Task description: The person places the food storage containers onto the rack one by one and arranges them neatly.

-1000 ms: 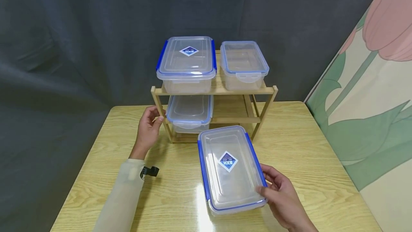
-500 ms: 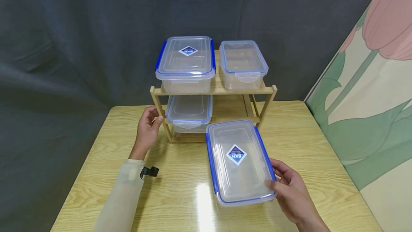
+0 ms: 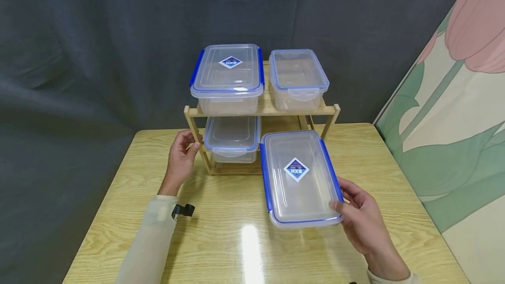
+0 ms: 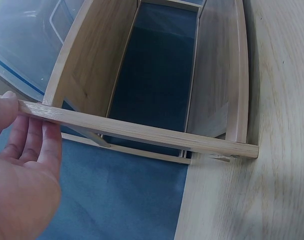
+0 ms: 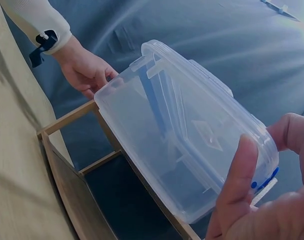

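Note:
My right hand (image 3: 364, 218) pinches the near right edge of a clear lidded food container (image 3: 300, 192) with blue side clips, thumb on the lid. The container is in the air before the lower right part of a two-tier wooden rack (image 3: 272, 111), partly hiding it. In the right wrist view its underside faces the camera. My left hand (image 3: 181, 157) grips the rack's front left post (image 4: 136, 129), thumb on one side and fingers on the other. On the lower tier, at the left, sits another lidded container (image 3: 232, 137).
On the rack's top stand a large blue-clipped container (image 3: 229, 78) at the left and a smaller container (image 3: 300, 78) at the right. The rack stands on a wooden table (image 3: 213, 231). Behind is a dark curtain (image 3: 118, 34); a tulip-patterned cloth (image 3: 453, 143) is at the right.
My right hand has carried the blue-clipped container rightward and forward, toward the rack's lower right. The left hand has kept its grip on the post, and the rack has hardly moved.

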A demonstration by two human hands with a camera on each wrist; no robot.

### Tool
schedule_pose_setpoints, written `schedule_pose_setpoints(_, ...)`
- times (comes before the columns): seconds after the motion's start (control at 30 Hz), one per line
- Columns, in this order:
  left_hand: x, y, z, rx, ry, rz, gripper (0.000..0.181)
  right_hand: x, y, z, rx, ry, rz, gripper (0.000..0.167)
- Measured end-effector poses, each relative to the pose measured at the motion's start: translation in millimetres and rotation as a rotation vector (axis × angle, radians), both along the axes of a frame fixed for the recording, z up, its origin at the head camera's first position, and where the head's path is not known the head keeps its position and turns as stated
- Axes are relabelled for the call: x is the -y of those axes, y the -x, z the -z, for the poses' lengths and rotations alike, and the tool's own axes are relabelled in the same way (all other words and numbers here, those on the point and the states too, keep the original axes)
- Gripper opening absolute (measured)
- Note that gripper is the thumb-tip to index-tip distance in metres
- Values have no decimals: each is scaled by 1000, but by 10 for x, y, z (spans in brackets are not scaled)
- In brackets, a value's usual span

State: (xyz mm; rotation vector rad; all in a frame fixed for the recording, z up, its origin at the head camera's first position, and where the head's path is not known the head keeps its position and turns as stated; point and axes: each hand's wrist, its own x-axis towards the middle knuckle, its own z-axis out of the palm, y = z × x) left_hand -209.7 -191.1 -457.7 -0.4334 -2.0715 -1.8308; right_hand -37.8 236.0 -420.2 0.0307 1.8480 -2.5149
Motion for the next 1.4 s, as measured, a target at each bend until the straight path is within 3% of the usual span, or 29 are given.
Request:
schedule_pose_setpoints(0.63,-14,3,-17,21,-2,1,31,3,366,-202,11,-26,48,36)
schedule_pose_setpoints(0.93,2,-7,1,29,13,-7,32,51,566,-295,23,-4,52,30)
schedule_pose_setpoints(1.4,-5,3,15,-2,-14,0,31,28,870,-322,67,68,94,20)
